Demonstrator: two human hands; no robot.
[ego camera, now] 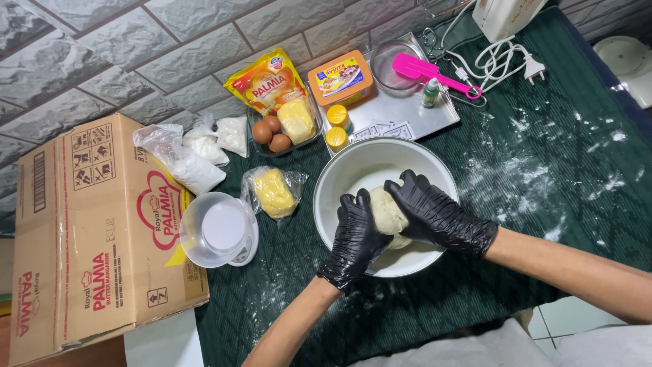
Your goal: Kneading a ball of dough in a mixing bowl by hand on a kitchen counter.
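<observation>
Hands in black gloves, left hand (354, 238) and right hand (435, 216), press together around the pale dough ball (388, 214) inside the white round bowl (353, 166), mid-counter toward the near edge, cupped so the dough stays compact; bagged yellow margarine (274, 193) sits just left.

A grey stone-block wall (136, 41) rises behind a table draped in a dark green ribbed cloth (543, 170), dusted with white flour. Pale floor tiles (564, 319) show below, evenly lit.
</observation>
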